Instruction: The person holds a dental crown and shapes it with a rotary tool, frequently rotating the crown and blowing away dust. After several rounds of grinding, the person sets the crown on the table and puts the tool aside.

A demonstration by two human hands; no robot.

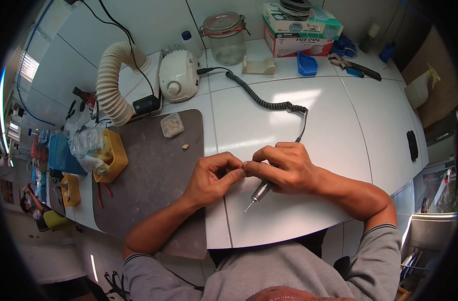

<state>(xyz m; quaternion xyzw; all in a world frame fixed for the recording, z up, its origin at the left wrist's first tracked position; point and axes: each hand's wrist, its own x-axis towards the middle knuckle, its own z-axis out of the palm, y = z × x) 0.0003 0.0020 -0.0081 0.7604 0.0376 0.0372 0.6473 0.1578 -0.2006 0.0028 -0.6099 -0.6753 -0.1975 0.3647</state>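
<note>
My right hand [285,168] is wrapped round a rotary handpiece [262,190], whose thin bit points down and toward me. A black coiled cord [259,100] runs from the handpiece back to a white control box [179,75] with a knob. My left hand [214,178] is closed in a pinch, its thumb and fingertips meeting the fingertips of my right hand. Whatever is between the fingertips is too small or hidden to make out. Left of my hands, a small clear tub [172,125] of pale pieces and one loose tan piece [185,146] lie on the dark mat [153,170].
A ribbed white hose [113,85] arches at the back left, near a yellow bin [116,155] with plastic bags. Behind are a glass jar [226,42], a face mask box [299,46], a blue tray [307,64] and a wrench [357,66]. A person [38,208] sits far left.
</note>
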